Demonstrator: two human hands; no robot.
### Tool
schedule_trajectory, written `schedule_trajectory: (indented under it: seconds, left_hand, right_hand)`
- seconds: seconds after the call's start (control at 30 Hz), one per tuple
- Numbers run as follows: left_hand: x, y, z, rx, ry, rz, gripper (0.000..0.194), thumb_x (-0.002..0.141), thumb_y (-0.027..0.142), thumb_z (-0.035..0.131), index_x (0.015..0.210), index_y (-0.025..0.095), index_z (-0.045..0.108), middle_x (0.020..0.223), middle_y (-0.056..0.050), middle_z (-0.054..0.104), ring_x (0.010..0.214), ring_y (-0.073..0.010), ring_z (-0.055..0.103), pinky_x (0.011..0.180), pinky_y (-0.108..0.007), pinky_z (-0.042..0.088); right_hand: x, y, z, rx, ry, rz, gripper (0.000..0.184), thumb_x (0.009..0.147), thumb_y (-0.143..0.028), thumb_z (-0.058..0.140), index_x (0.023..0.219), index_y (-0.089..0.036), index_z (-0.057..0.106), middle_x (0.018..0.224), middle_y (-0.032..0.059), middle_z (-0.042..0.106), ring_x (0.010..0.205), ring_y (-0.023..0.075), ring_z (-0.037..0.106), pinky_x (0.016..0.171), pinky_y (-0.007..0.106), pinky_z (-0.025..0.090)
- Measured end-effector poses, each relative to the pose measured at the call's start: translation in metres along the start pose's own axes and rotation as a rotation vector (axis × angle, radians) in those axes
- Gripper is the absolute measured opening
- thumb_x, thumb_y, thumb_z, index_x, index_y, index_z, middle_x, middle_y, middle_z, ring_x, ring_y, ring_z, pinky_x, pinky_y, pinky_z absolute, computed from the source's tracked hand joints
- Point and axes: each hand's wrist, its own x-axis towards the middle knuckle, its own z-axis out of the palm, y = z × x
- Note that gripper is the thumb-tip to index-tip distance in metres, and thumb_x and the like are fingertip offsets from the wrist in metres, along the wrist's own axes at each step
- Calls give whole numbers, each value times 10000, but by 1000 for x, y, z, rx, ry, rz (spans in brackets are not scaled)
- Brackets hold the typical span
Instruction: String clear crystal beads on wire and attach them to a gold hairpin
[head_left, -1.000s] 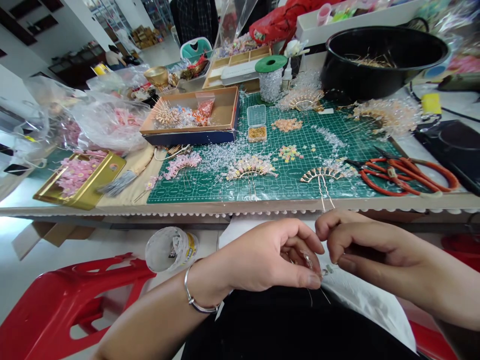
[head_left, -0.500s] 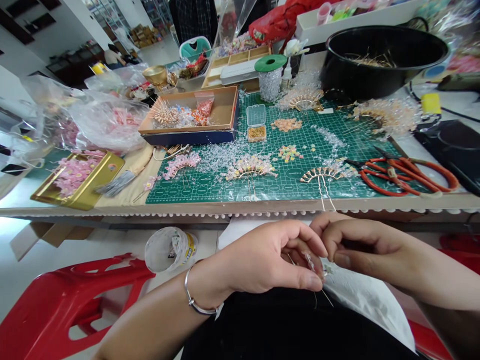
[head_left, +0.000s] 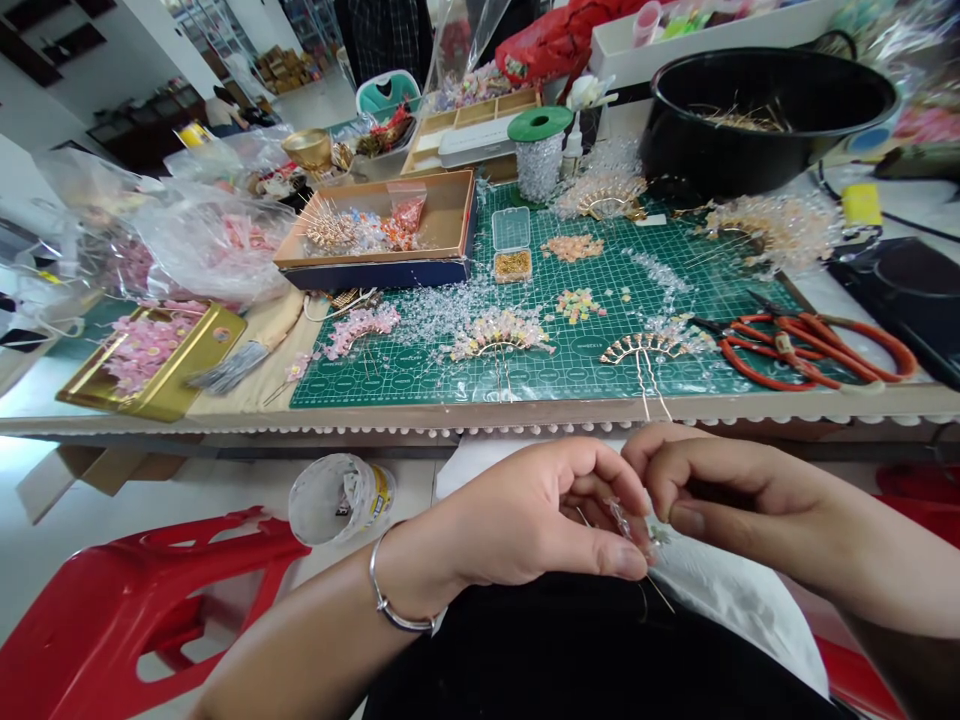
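Observation:
My left hand (head_left: pixel 551 515) is closed around a small piece of clear beads on thin wire (head_left: pixel 619 515), with fine wire ends sticking out below the thumb. Beside it, my right hand (head_left: pixel 712 490) is pinched, its fingertips close to the left fingers; whatever it grips is hidden. A pale green bit (head_left: pixel 658 537) shows between the hands. On the green cutting mat (head_left: pixel 420 375) beyond lie a gold hair comb (head_left: pixel 645 350) with two long prongs, a beaded hair comb (head_left: pixel 501 335) and a pink flowered comb (head_left: pixel 364 328).
Orange-handled pliers (head_left: pixel 817 345) lie at the mat's right edge. Loose clear beads (head_left: pixel 442 310), a lidded box of gold beads (head_left: pixel 513 266), a cardboard box (head_left: pixel 375 270), a gold tin (head_left: pixel 165 375) and a black basin (head_left: pixel 772 120) stand farther off. A red stool (head_left: pixel 135 600) and white bucket (head_left: pixel 337 500) are below.
The beaded piece and its wire ends have shifted slightly in my left hand, and the green bit shows more. Both hands stay nearly in place.

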Motion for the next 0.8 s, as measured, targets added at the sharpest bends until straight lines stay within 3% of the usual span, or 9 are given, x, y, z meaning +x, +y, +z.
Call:
schedule_trajectory:
  seconds: [0.27, 0.43, 0.8]
  left_hand:
    - [0, 0, 0, 20, 14, -17, 364, 716, 263, 877, 939, 177, 602, 862, -15, 658, 831, -130, 628, 774, -269, 467]
    - [-1, 2, 0, 26, -2, -26, 362, 712, 243, 880, 931, 174, 600, 861, -12, 657, 823, -124, 630, 786, -268, 467]
    - [-2, -1, 0, 5, -1, -17, 366, 706, 268, 886, 927, 178, 607, 862, -20, 660, 838, -138, 637, 794, -282, 470]
  right_hand:
    - [-7, -10, 7, -302, 118, -90, 127, 970, -296, 607, 849, -298, 644, 1070, -8, 662, 1004, 190, 624, 834, 238, 506]
    - [-7, -13, 2, -406, 76, -174, 93, 961, -251, 616, 893, -311, 638, 1085, -16, 648, 1008, 177, 622, 833, 227, 505]
    - [-3, -12, -10, -433, -21, -182, 114, 967, -290, 607, 926, -315, 711, 1156, 14, 652, 1091, 233, 620, 891, 324, 515]
